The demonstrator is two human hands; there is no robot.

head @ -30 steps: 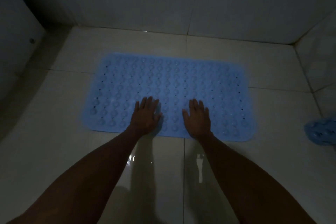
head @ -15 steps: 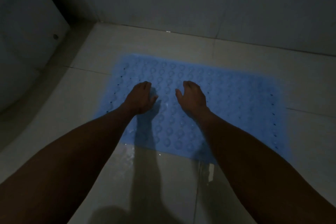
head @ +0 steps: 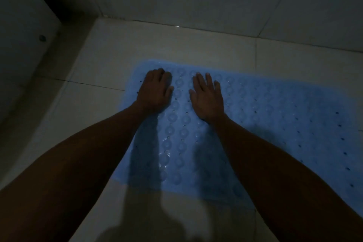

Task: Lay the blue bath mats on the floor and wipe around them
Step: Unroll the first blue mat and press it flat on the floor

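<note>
Blue bath mat [head: 265, 116] lies flat; our left hand [head: 155, 92] and right hand [head: 207, 100] have slid to its ten-o'clock corner, grips flat and empty, pressing it onto the floor [head: 102, 61].

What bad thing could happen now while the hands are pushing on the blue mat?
1. The floor looks shiny near the mat's front edge, maybe wet, so the blue mat could slide as the left hand and right hand press on it.
2. The room is very dim, so a bump or lifted corner might be missed.
</note>
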